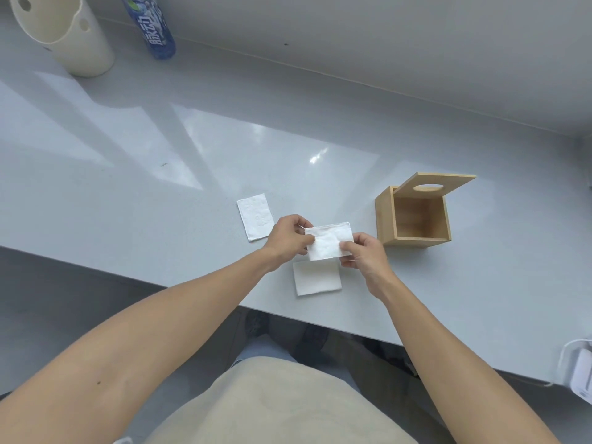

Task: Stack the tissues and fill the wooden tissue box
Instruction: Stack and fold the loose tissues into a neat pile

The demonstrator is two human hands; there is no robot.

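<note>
Hands — your left hand (pixel 288 236) and right hand (pixel 362 251) pinch 1 tissue (pixel 328 243) together — uneven tugging could tear or unfold it.

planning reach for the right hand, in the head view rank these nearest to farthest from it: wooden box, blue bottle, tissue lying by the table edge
From the right hand:
1. Tissue by the table edge, just below-left of it.
2. Wooden box, open, to its right.
3. Blue bottle, far back left.

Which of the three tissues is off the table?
The middle tissue, pinched between the left hand and right hand; the other two lie flat on the table.
</note>
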